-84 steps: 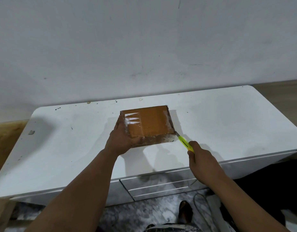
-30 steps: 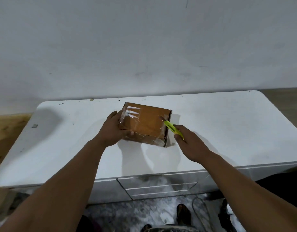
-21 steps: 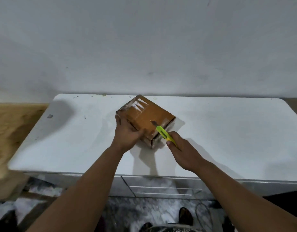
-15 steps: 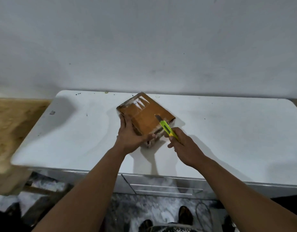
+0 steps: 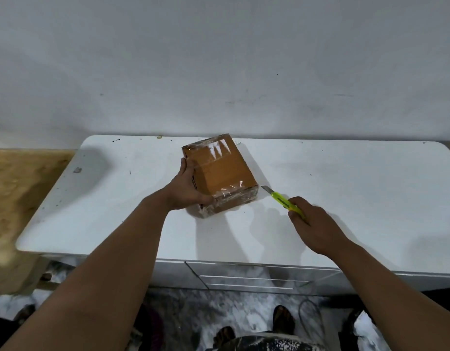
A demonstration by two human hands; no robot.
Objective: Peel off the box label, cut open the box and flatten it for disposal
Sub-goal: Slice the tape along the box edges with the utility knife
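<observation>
Left forearm reaches forward and slightly right; left hand (image 5: 184, 190) clasps the near-left side of the box (image 5: 220, 173), thumb lying along the near-left corner, fingers (image 5: 184, 166) extended up along the left face. Right forearm comes in from the lower right; right hand (image 5: 314, 224) is curled tight around the rear of the yellow utility knife (image 5: 284, 202), knuckles up.

Box sits flat on the white cabinet top (image 5: 345, 193), skewed: long axis runs from near-right to far-left, far corner toward the wall (image 5: 219, 59). Clear tape glints along its near and far edges.

Knife long axis points up-left from the right fingers; the bare blade tip lies just beside the box's right corner. Contact with the cardboard cannot be told.
</observation>
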